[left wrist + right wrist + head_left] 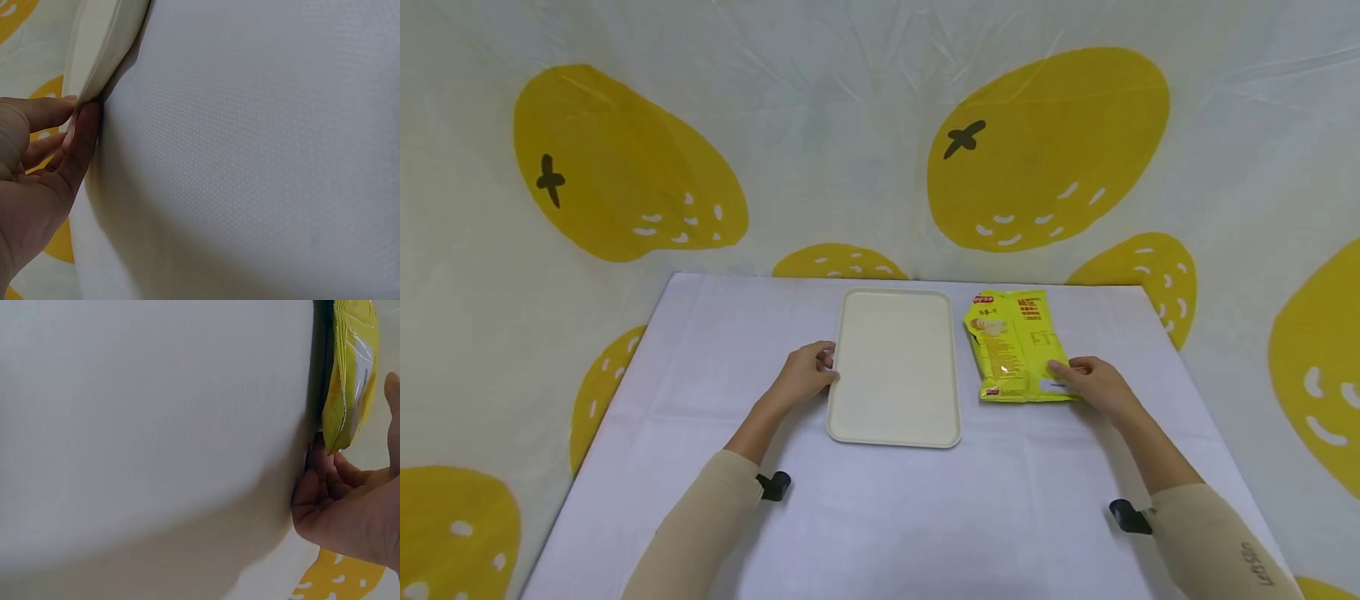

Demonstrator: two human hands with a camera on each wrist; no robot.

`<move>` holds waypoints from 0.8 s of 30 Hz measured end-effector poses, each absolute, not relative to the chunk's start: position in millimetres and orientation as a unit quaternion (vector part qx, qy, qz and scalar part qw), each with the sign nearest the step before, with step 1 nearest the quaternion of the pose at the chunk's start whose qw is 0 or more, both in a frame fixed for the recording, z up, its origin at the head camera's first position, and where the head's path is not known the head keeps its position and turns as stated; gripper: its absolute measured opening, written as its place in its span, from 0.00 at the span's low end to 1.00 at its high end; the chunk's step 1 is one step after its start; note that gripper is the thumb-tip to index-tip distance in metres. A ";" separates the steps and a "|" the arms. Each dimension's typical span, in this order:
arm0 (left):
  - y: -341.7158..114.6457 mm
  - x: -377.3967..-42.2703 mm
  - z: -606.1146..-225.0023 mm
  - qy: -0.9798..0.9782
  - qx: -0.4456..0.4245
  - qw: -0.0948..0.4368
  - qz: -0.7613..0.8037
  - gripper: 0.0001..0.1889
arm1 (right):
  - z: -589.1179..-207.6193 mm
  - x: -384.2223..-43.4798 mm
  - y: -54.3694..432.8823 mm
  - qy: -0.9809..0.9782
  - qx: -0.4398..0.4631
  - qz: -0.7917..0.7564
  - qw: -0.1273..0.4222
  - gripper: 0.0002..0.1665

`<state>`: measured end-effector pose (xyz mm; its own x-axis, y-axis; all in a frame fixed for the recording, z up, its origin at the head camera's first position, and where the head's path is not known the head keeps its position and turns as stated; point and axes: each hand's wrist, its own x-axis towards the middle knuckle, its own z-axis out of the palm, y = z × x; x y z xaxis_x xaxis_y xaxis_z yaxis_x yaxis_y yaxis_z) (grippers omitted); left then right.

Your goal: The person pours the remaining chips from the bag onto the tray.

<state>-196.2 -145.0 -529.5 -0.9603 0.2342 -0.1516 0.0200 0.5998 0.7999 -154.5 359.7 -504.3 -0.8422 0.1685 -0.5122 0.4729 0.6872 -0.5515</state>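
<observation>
A cream rectangular tray (895, 367) lies flat on the white-covered table, its long sides running away from me. My left hand (805, 372) pinches the tray's left rim, thumb on top and fingers at the underside, as the left wrist view shows at the tray edge (103, 59). To the right of the tray lies a bright yellow snack bag (1015, 350) with printed text and a food picture. My right hand (1097, 383) is at its lower right corner. In the right wrist view the thumb (392, 394) stands off the bag (353, 381), while loosely curled fingers reach under its corner.
The table (880, 525) has a white cloth and meets a white curtain (842, 125) with yellow fruit prints behind and at both sides. Black camera mounts (775, 485) stick out from the sleeves. A narrow strip of cloth separates tray and bag.
</observation>
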 end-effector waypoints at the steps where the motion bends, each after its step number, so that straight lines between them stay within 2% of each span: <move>1: -145.2 -196.3 -529.5 0.886 0.071 0.122 0.442 0.30 | -504.4 -154.2 358.1 0.895 0.179 -0.348 0.215 0.69; 17: -145.3 -194.3 -528.1 0.881 0.067 0.128 0.450 0.30 | -508.9 -149.0 350.0 0.903 0.174 -0.337 0.202 0.65; 24: -144.9 -194.3 -528.1 0.883 0.067 0.126 0.447 0.30 | -510.2 -145.0 354.0 0.895 0.157 -0.382 0.169 0.61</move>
<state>-194.3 -144.9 -528.1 -0.9595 0.2305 -0.1618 0.0060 0.5912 0.8065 -145.0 354.0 -510.2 -0.8936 0.1529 -0.4221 0.4106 0.6584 -0.6308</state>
